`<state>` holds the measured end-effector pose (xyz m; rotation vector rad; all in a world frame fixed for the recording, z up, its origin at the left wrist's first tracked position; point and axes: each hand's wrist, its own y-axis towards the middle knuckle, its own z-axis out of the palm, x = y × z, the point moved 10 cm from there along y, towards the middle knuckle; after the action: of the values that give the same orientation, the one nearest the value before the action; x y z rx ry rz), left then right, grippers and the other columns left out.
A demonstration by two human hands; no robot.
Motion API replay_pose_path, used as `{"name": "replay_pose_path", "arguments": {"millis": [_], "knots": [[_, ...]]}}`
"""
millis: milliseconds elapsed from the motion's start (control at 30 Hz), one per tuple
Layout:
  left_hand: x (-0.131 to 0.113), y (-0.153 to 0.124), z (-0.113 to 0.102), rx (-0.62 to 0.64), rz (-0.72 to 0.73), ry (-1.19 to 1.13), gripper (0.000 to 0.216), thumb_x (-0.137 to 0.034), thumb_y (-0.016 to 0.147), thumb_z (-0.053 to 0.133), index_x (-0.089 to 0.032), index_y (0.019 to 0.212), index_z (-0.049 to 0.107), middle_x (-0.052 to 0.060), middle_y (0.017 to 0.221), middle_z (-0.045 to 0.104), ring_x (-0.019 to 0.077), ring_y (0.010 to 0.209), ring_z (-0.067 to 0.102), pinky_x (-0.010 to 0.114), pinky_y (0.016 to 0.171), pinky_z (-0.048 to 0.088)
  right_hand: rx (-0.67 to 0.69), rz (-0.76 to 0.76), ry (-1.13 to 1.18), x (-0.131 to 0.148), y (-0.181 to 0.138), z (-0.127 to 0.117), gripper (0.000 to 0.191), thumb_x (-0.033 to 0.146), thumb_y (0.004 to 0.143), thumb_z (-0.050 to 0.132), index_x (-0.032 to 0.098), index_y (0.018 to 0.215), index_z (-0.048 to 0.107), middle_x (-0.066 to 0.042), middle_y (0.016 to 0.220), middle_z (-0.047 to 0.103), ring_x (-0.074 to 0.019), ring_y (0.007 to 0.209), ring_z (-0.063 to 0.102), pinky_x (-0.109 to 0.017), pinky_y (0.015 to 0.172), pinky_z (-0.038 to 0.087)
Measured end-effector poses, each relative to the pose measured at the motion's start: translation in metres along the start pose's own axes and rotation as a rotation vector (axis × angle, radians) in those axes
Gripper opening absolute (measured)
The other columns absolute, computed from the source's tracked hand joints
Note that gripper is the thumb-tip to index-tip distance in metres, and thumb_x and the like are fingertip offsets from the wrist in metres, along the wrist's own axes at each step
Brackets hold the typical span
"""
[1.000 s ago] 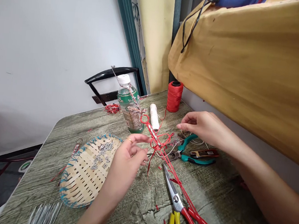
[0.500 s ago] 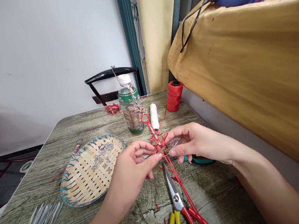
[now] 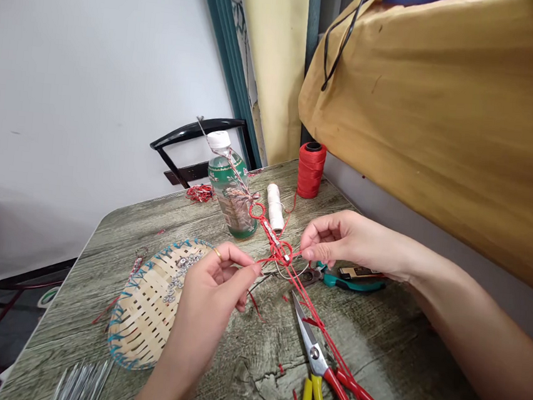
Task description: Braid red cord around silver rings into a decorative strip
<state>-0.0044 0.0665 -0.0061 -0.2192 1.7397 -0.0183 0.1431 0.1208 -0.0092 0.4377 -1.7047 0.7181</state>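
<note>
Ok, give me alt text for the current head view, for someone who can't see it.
The left hand and right hand each pinch red cord on either side of a beaded braid. Scissors lie nearer the viewer on the table, with a woven tray of silvery beads at left and a bottle behind.

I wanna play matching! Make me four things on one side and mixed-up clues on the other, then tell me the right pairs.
Things:
1. Person's left hand
2. Oval woven bamboo tray with blue-stitched edge
3. Clear bottle with white cap and green band
4. Silver-bladed scissors with red handles

Clues:
A. Lies beside yellow tool handles
B. Has small round silver pieces on it
C. Pinches thin red cord
D. Has twisted reddish-white cord around its neck

Right pairs: 1-C, 2-B, 3-D, 4-A
</note>
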Motion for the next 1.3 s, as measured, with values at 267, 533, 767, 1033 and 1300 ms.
{"name": "replay_pose_path", "arguments": {"millis": [267,533,767,1033,1300], "knots": [[0.0,-0.002,0.009,0.111,-0.105,-0.028,0.011,-0.022,0.075,0.06,-0.016,0.082,0.054,-0.007,0.044,0.053,0.0031,0.033,0.04,0.015,0.039,0.029,0.001,-0.026,-0.034,0.003,-0.002,0.0,0.014,0.028,0.072,0.063,0.015,0.068,0.061,0.003,0.061,0.056,-0.005,0.051,0.046,-0.016,0.045,0.034],[-0.003,0.002,0.013,0.08,-0.091,-0.199,0.02,-0.028,0.081,0.051,-0.015,0.096,0.053,0.0,0.061,0.063,0.0076,0.047,0.053,0.018,0.046,0.043,0.052,0.011,0.097,0.001,-0.004,0.008,0.024,0.032,0.079,0.056,0.016,0.097,0.056,-0.001,0.068,0.065,-0.0044,0.045,0.051,-0.012,0.037,0.035],[0.008,0.011,0.029,0.154,-0.119,-0.115,0.022,-0.026,0.071,0.064,-0.013,0.088,0.058,-0.003,0.046,0.058,0.0051,0.038,0.046,0.014,0.04,0.037,0.064,-0.003,0.128,-0.007,0.004,0.019,0.021,0.028,0.08,0.056,0.016,0.097,0.058,0.005,0.047,0.057,-0.0028,0.035,0.047,-0.011,0.035,0.034],[0.01,0.014,0.021,0.097,-0.106,-0.086,0.011,-0.024,0.074,0.058,-0.016,0.073,0.051,-0.002,0.048,0.06,0.006,0.04,0.048,0.016,0.042,0.038,-0.045,0.008,0.098,-0.007,0.006,0.007,0.017,0.03,0.076,0.059,0.014,0.081,0.056,0.004,0.048,0.058,-0.0032,0.035,0.046,-0.012,0.034,0.035],[0.015,0.015,0.008,0.007,-0.111,-0.137,0.007,-0.022,0.077,0.043,-0.02,0.071,0.039,-0.001,0.051,0.062,0.0083,0.036,0.05,0.018,0.039,0.037,-0.15,0.022,0.085,-0.006,0.002,-0.011,0.012,0.026,0.078,0.056,0.015,0.078,0.053,0.0,0.052,0.062,-0.0051,0.037,0.048,-0.014,0.036,0.035]]}}
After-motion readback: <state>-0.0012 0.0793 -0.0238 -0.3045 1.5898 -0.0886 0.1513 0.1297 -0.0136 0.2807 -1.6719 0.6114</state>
